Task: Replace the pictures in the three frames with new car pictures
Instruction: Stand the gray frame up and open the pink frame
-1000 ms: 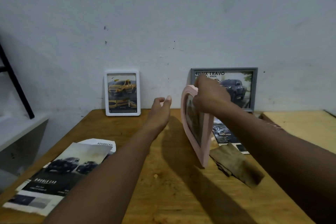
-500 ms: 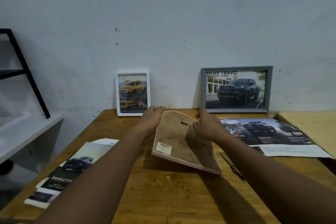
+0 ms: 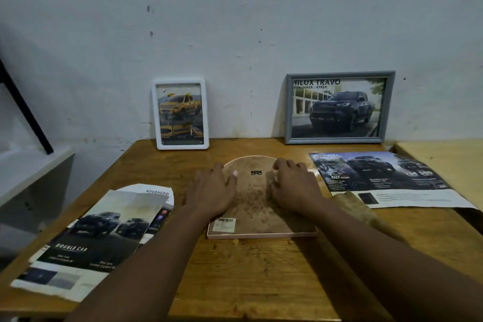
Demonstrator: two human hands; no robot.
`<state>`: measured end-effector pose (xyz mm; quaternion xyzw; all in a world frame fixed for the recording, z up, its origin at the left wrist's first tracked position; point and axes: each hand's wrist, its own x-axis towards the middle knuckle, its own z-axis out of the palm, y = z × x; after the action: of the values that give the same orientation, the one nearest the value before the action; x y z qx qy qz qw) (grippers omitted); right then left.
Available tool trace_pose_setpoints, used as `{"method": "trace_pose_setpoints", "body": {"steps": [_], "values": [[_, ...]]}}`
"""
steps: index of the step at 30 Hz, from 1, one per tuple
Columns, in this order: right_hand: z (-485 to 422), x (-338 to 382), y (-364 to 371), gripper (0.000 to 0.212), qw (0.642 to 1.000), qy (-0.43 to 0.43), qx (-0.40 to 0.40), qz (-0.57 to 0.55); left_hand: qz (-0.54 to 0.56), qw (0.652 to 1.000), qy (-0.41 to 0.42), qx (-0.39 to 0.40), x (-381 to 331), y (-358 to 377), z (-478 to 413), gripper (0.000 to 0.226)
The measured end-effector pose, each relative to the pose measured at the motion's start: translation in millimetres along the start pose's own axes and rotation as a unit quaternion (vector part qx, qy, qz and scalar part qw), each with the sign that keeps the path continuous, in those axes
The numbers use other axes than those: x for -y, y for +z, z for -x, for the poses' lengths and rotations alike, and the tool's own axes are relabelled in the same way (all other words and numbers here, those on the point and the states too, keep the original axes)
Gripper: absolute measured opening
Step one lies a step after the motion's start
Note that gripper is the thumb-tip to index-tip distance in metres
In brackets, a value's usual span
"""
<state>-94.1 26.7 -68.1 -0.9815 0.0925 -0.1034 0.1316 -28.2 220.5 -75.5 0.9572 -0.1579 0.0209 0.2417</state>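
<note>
While the pink frame [image 3: 252, 206] lies face-down, long axis near-far, left hand [image 3: 211, 191] rests flat on its left edge; right hand [image 3: 295, 188] fingers [image 3: 283, 165] bent, tips pressing its back, clamping nothing.

Three frames [image 3: 180, 114] [image 3: 339, 107] [image 3: 257, 206], two hands [image 3: 211, 191] [image 3: 294, 188], one cloth [image 3: 358, 208]

**A:** Six o'clock, bare tabletop [image 3: 248, 272], a wide lane for any hand!

**B:** The centre's blocked, though: the pink frame [image 3: 258, 206] lies flat there.

**A:** The white frame [image 3: 180, 114] is upright at eleven and the grey frame [image 3: 339, 107] at one, both against the wall [image 3: 235, 21]. There's an open gap between them at twelve.

**B:** The brochure [image 3: 99, 232] sprawls at eight, the poster [image 3: 386, 180] at two, and a brown cloth [image 3: 358, 210] sits at three, near the pink frame.
</note>
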Motion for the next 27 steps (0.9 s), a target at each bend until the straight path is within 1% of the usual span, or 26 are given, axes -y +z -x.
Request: {"method": "trace_pose_setpoints", "body": {"steps": [2,5,8,11,13,19,24,27], "values": [[-13,-1,-2,0.047,1.0,-0.019,0.013,-0.003,0.012,1.0,0.016,-0.004,0,2,-6,0.057],[-35,-2,-2,0.05,0.997,-0.057,0.045,-0.021,0.062,0.997,0.048,0.004,-2,7,-15,0.058],[-51,-1,4,0.054,0.994,-0.069,0.068,-0.045,0.091,0.994,0.051,0.021,-2,18,-19,0.062],[-60,-2,14,0.058,0.993,-0.079,0.079,-0.048,0.109,0.993,0.051,0.019,-1,24,-18,0.065],[-64,-2,20,0.058,0.993,-0.08,0.079,-0.041,0.115,0.992,0.047,0.012,1,24,-18,0.066],[-75,1,24,0.062,0.995,-0.082,0.046,-0.042,0.123,0.992,0.035,0.002,3,28,-19,0.07],[-93,8,20,0.056,0.993,-0.071,0.053,-0.079,0.151,0.988,0.016,-0.013,2,27,-19,0.073],[-104,16,19,0.053,0.994,-0.065,0.053,-0.068,0.162,0.987,0.008,-0.017,2,26,-20,0.07]]}}
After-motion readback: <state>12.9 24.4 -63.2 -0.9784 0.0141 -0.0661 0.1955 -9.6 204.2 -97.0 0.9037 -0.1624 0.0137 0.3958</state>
